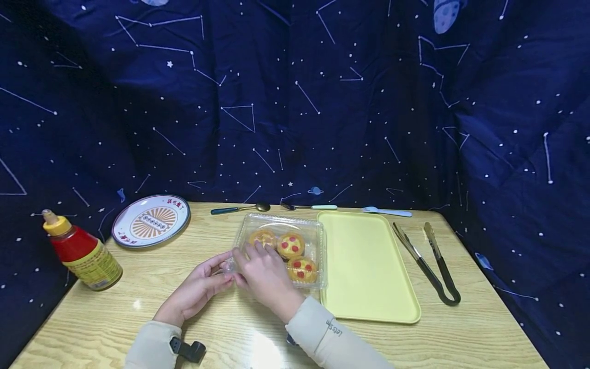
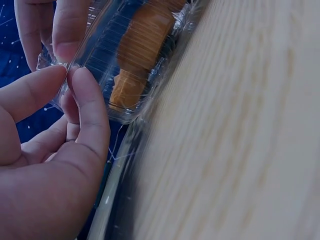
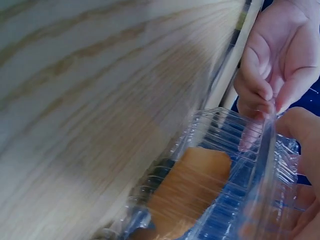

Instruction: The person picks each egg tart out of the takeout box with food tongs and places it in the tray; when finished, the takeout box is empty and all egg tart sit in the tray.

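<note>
A clear plastic clamshell box (image 1: 321, 241) stands on the table in front of me, its lid over several round golden pastries (image 1: 290, 246) with red spots on top. My left hand (image 1: 200, 288) pinches the box's near left rim between thumb and forefinger. Just beside it, my right hand (image 1: 265, 271) reaches across the lid and grips the same rim, thumb on one side and fingers on the other. In the left wrist view, both hands' fingertips meet closely at the rim. One pastry is partly hidden behind the right hand.
A yellow tray (image 1: 364, 266) lies right of the box, with black-handled tongs (image 1: 438, 271) beyond. Along the back lie a spoon (image 1: 241, 208), a white-handled fork (image 1: 309, 207) and a blue fork (image 1: 387, 211). At left are a plate (image 1: 152, 220) and a red-and-yellow sauce bottle (image 1: 85, 253).
</note>
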Available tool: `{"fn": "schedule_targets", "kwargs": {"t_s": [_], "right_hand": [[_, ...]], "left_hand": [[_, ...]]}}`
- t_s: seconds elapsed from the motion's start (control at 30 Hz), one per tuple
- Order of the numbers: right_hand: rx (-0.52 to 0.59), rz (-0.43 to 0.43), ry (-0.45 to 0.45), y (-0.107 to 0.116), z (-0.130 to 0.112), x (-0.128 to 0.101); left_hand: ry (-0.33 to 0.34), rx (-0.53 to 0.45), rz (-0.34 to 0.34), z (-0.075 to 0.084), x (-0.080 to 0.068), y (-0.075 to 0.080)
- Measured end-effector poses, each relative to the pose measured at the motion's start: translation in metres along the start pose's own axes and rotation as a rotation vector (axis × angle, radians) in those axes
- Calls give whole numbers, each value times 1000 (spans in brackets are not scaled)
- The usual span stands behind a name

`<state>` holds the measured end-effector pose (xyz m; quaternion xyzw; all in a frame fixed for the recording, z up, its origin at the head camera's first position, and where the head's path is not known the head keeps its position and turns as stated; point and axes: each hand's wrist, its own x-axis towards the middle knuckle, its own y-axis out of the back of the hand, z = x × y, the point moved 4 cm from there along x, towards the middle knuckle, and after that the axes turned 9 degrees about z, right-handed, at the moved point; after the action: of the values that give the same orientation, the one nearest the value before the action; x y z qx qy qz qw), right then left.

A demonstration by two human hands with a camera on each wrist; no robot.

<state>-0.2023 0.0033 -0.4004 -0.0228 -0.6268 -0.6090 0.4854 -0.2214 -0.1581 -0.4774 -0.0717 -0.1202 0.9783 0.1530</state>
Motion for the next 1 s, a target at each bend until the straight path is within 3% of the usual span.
{"fn": "schedule_targets", "kwargs": {"t_s": [0.27, 0.43, 0.63, 1.0], "right_hand": [[52, 100, 16, 1, 1, 0], [116, 150, 8, 4, 4, 1], [97, 99, 3, 4, 3, -1], [22, -14, -127, 7, 13, -12]], "left_hand": [[10, -51, 5, 2, 0, -3], [16, -63, 52, 3, 1, -4], [1, -39, 99, 1, 2, -5], [-19, -34, 87, -1, 2, -4]]}}
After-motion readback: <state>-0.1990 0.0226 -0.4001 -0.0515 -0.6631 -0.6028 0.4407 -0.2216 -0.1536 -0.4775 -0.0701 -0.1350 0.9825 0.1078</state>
